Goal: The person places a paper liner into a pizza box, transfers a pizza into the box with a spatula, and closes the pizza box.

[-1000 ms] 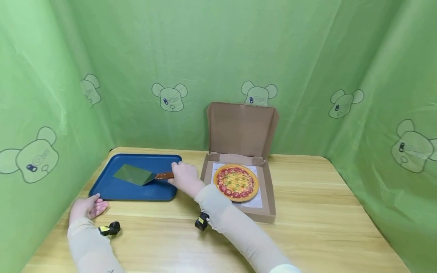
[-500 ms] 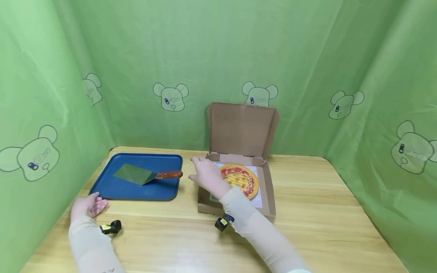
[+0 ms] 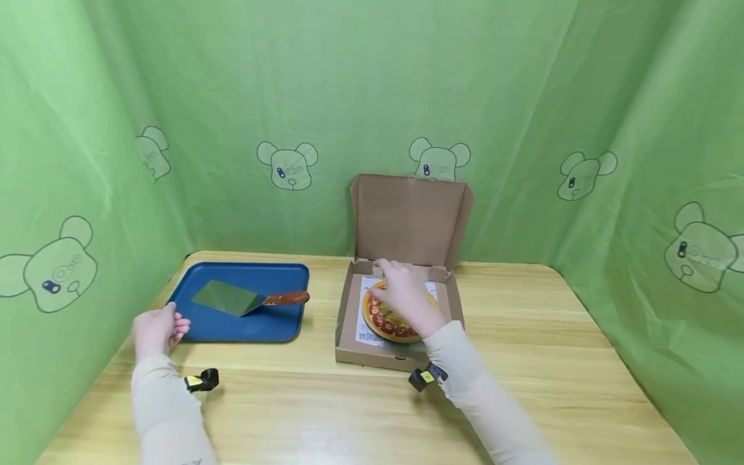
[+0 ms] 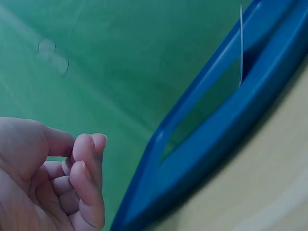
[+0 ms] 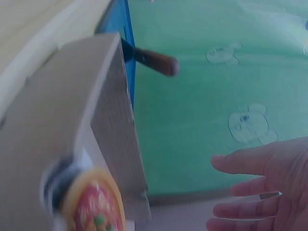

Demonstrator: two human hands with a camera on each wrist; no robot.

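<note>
In the head view my right hand (image 3: 405, 296) is over the pizza (image 3: 388, 323), hiding part of it. Its fingers are straight and spread with nothing between them, as the right wrist view shows. The pizza lies on a printed sheet inside an open cardboard box (image 3: 366, 356). My left hand (image 3: 157, 330) is at the near left corner of a blue tray (image 3: 256, 332); in the left wrist view its fingers hang loosely curled, holding nothing, apart from the tray's rim. A spatula (image 3: 229, 298) with a flat blade and a brown wooden handle (image 3: 286, 298) rests across the tray.
The box lid (image 3: 409, 219) stands raised at the back of the wooden table (image 3: 535, 342). Green curtains (image 3: 360, 97) with bear-head prints enclose the table behind and on both sides. The spatula's handle end reaches the tray's right rim.
My right hand has let go of the spatula's handle and moved right, over the pizza. My left hand has come off the tray's corner and shifted slightly up and right.
</note>
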